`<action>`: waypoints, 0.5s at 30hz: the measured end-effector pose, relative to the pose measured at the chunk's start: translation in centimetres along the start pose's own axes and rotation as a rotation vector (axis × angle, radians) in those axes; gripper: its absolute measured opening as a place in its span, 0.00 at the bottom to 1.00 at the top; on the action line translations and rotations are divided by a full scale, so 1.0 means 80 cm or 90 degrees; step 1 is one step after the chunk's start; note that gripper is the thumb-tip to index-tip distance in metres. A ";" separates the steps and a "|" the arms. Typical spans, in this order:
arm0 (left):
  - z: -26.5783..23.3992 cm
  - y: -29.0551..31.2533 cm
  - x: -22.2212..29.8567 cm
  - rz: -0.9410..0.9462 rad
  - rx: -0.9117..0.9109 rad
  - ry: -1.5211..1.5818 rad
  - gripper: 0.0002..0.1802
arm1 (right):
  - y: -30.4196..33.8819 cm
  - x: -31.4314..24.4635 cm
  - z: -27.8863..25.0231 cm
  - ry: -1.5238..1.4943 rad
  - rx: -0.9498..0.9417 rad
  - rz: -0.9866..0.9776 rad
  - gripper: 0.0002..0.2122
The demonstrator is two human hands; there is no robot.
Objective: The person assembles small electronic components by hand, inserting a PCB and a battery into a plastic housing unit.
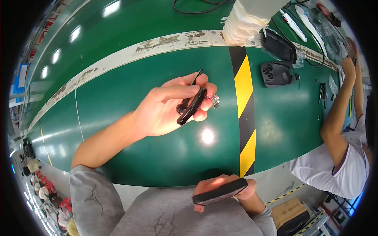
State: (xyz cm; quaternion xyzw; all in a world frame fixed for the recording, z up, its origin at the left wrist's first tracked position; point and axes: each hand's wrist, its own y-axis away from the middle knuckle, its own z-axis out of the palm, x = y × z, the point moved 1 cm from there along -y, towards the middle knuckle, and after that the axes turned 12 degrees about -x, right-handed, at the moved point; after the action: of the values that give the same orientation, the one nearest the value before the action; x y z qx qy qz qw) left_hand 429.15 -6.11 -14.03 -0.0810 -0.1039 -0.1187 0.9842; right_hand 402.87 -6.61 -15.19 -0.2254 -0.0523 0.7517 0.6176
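My left hand (167, 104) is raised over the green table, its fingers closed round a small curved black plastic part (193, 106). A thin black hook sticks up from the part. Fine coloured wires with tiny bits at their ends (214, 100) hang out beside the fingertips. Low at the table's near edge, close to my body, my right hand (224, 185) grips a flat, dark, phone-like slab (220, 191) with rounded corners. The slab is tilted, and most of its face is turned away from clear view.
Yellow-and-black tape (246, 110) crosses the green table (157, 157). Beyond it lie an open black case (277, 74), black tools (323, 93) and a white tube (293, 25). A wrapped post (244, 23) stands at the back. At right a co-worker's arm (336, 106) reaches over the table.
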 end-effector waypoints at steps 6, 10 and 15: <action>0.005 -0.004 -0.002 0.004 -0.006 -0.007 0.05 | -0.023 0.005 0.014 -0.001 0.032 -0.063 0.47; 0.007 -0.001 -0.005 -0.008 0.044 -0.024 0.17 | -0.038 0.005 0.012 -0.065 0.075 -0.085 0.39; 0.011 0.004 -0.003 -0.021 0.068 -0.079 0.25 | -0.034 -0.009 0.028 0.117 0.376 0.011 0.31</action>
State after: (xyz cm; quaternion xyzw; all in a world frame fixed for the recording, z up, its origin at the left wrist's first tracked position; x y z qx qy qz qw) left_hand 428.81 -5.62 -13.28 -0.0341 -0.1718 -0.1240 0.9767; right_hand 404.56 -6.20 -12.00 -0.1038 0.2260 0.7161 0.6522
